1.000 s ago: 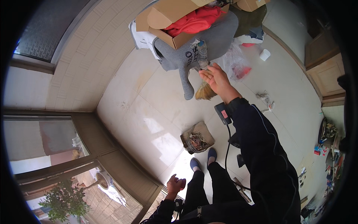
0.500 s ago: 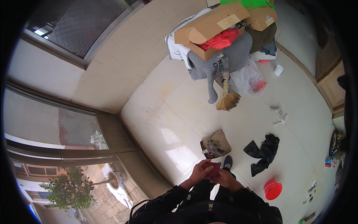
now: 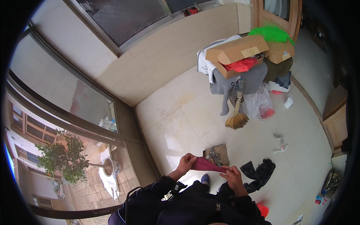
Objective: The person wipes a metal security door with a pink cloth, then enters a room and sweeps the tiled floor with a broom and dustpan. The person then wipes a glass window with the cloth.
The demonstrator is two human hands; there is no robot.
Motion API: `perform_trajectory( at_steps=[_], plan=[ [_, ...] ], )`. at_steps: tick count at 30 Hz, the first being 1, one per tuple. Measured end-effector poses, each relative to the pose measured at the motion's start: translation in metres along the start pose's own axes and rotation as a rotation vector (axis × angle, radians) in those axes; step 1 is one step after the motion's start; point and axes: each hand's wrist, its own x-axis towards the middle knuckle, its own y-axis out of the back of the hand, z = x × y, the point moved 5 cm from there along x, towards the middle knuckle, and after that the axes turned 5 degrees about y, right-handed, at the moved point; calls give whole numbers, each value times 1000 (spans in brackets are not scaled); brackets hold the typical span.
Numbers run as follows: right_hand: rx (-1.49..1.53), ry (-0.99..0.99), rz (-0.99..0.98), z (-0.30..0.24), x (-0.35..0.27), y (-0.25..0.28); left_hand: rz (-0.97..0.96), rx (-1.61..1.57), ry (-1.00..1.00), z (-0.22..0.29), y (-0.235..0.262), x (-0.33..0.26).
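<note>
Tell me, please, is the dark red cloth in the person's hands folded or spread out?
Spread out: the dark red cloth is stretched between the left hand and the right hand, each gripping one end.

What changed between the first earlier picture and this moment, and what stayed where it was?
The right hand has come back from the grey garment at the cardboard boxes. Both hands now meet in front of the body: the left hand and the right stretch a dark red cloth between them. The boxes, the broom and the black clothing on the floor lie as before.
</note>
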Motion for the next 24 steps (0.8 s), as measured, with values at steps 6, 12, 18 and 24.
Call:
perform_trajectory(
  at_steps=[6, 12, 18, 24],
  plan=[
    [142, 153, 142, -79, -2, 47, -339, 82, -105, 42, -75, -24],
    [-106, 205, 466, -127, -11, 134, -697, 348, -259, 62, -138, -57],
    [-761, 197, 437, -111, -23, 148, -575, 775, -201, 54, -107, -36],
    [-648, 245, 278, -63, 4, 113, -312, 435, -425, 71, -37, 12]
  ],
)
